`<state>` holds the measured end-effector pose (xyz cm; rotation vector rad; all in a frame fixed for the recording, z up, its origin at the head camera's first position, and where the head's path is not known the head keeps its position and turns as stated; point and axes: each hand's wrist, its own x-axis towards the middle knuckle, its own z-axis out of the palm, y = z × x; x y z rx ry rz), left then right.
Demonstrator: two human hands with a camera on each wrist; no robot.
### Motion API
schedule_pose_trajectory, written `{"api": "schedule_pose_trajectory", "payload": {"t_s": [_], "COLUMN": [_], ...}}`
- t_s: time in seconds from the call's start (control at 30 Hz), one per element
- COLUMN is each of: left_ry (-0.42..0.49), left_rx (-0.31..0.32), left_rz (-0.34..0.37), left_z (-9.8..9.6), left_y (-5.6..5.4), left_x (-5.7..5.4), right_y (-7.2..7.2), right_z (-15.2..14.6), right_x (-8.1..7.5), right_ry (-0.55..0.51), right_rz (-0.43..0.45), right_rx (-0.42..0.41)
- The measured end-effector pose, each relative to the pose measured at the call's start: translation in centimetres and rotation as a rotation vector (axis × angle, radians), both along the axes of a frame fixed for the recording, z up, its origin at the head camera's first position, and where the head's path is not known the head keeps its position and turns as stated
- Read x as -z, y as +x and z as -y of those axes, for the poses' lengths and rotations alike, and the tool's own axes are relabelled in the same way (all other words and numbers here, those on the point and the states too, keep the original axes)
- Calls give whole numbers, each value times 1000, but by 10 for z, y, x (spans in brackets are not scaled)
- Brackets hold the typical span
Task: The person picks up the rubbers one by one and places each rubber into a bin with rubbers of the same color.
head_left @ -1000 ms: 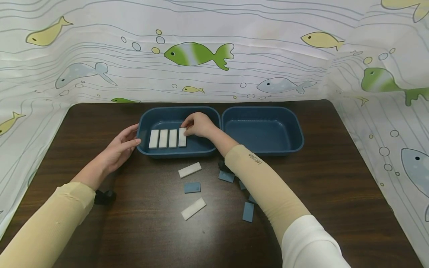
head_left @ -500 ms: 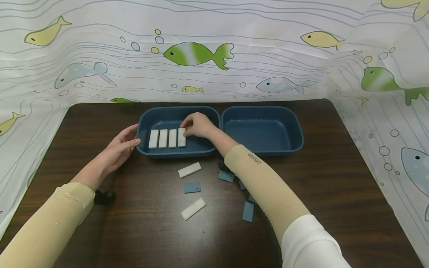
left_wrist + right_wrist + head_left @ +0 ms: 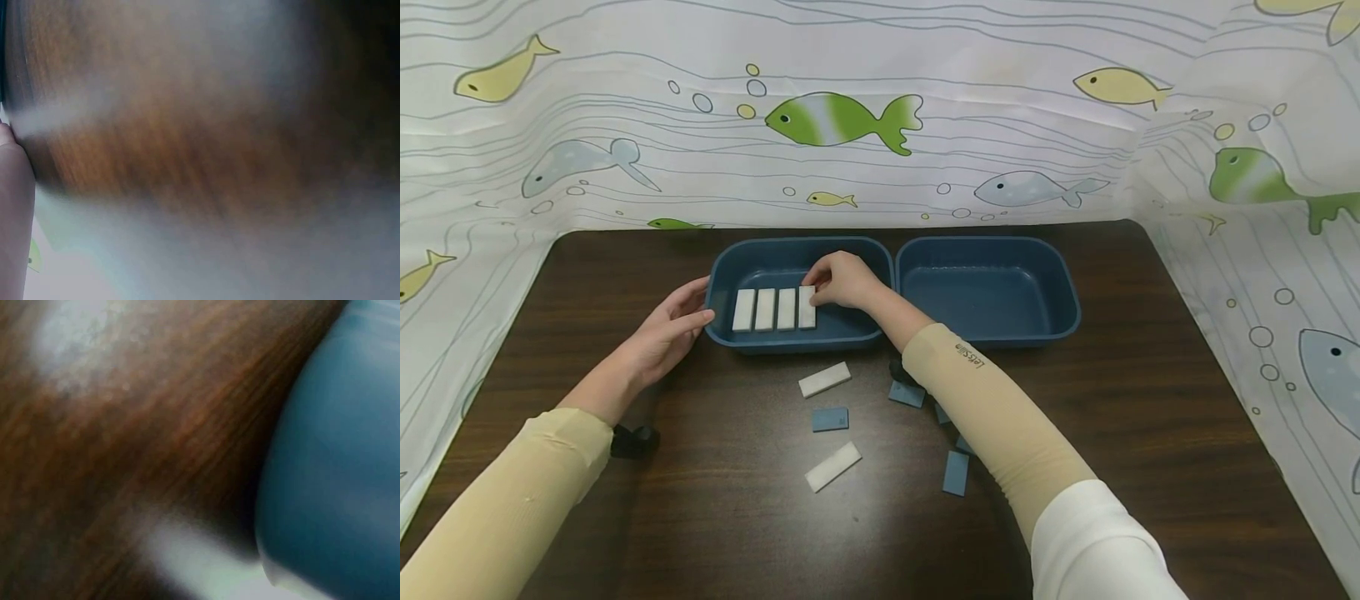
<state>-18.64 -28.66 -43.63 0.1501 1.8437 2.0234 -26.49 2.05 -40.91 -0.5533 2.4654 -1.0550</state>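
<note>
White tile (image 3: 807,312), fourth in a row of four, inside the left blue tray (image 3: 797,343); the person's right hand (image 3: 848,281) pinches it between thumb and fingers near its far end. Its underside is hidden, so it may rest on the tray floor or sit slightly raised. The left hand (image 3: 662,337) has fingers fairly straight against the tray's left side, thumb at the rim, not clasping it. Too much leftward push on the pinched tile could knock the neighbouring tile (image 3: 786,310), just beside it, out of line. With so light a left-hand touch, the tray might slide. Drawn back low, the right wrist's black camera (image 3: 902,372) could scatter the blue tiles (image 3: 955,473) on the table (image 3: 715,500).
</note>
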Motion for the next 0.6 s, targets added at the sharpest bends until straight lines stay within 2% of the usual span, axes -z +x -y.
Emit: {"api": "schedule_pose_trajectory", "payload": {"t_s": [0.6], "left_ry": [7], "left_rx": [-8], "left_rz": [12], "left_z": [0], "left_y": [0], "left_x": [-1], "right_y": [2], "right_z": [1], "right_x": [-2], "right_ry": [6], "right_rz": [-23], "right_rx": [-6]}}
